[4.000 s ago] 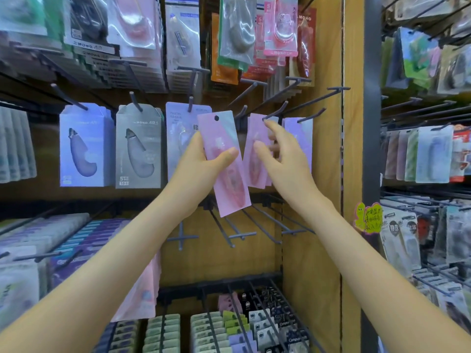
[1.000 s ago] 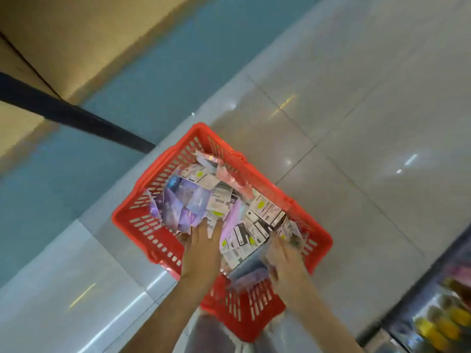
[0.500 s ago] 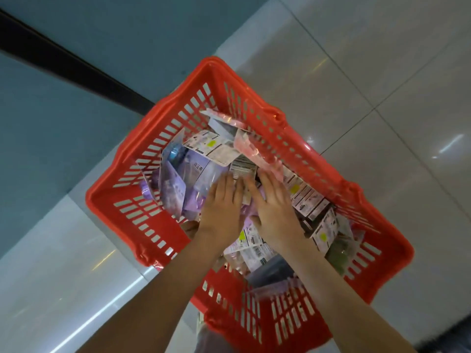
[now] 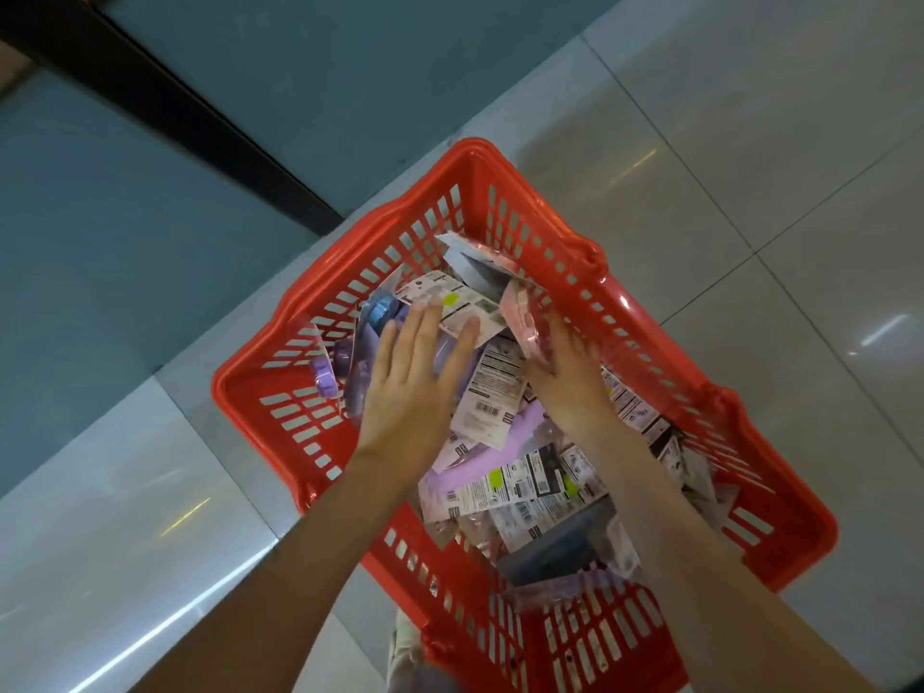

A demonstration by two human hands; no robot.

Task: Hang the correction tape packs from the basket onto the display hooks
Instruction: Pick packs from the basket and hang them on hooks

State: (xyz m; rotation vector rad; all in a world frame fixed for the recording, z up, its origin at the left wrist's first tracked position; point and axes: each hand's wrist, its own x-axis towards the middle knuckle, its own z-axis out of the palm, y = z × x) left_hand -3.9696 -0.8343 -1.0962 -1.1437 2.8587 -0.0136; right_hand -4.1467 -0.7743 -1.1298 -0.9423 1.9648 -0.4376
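Plenty left to hang: the red basket (image 4: 625,300) sits on the tiled floor (image 4: 750,142), heaped with correction tape packs (image 4: 487,392), and no display hooks are in shot.
Left hand (image 4: 412,377) lies flat on the pile, fingers straight, gripping nothing. Right hand (image 4: 567,382) is at a pink pack (image 4: 520,302) near the far wall, but blur hides whether it grips. Looks like picking now, hanging to come.

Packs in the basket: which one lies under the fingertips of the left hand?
The white pack, printed back up, with a yellow-green sticker by the left hand. Other stickered packs lie nearer, between the forearms.
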